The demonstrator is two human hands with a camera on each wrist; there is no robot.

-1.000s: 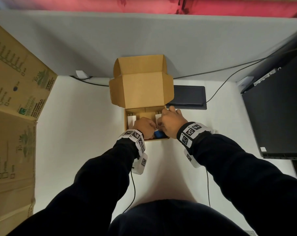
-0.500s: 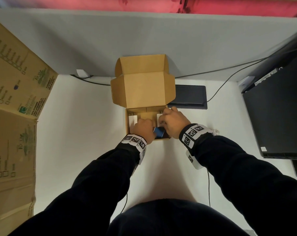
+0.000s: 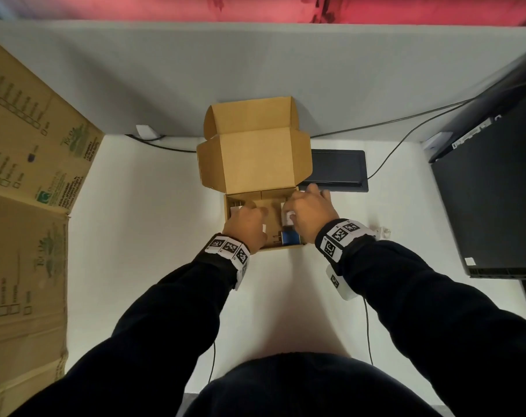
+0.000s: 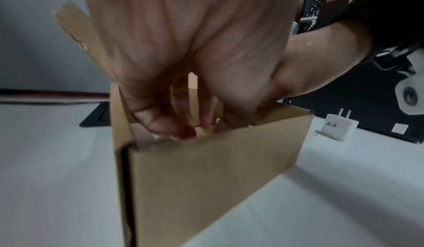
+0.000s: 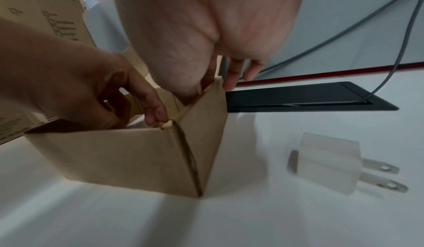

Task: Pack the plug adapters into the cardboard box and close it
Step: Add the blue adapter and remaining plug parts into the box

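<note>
Both hands reach into the brown card box [image 3: 257,164]: the left hand [image 3: 246,225] has bent fingers, its hold hidden; the right hand [image 3: 309,212] pinches a white plug [image 3: 288,217]. Only the wrist views show a smooth square plug [image 5: 330,162] on the table [image 3: 153,236] to the right.

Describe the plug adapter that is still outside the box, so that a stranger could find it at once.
Start at the open cardboard box on the white table. On the tabletop to its right, beside the person's right hand, lies a white plug adapter with two metal prongs. Unlike the blue adapter and the other white ones, it is outside the box.
</note>
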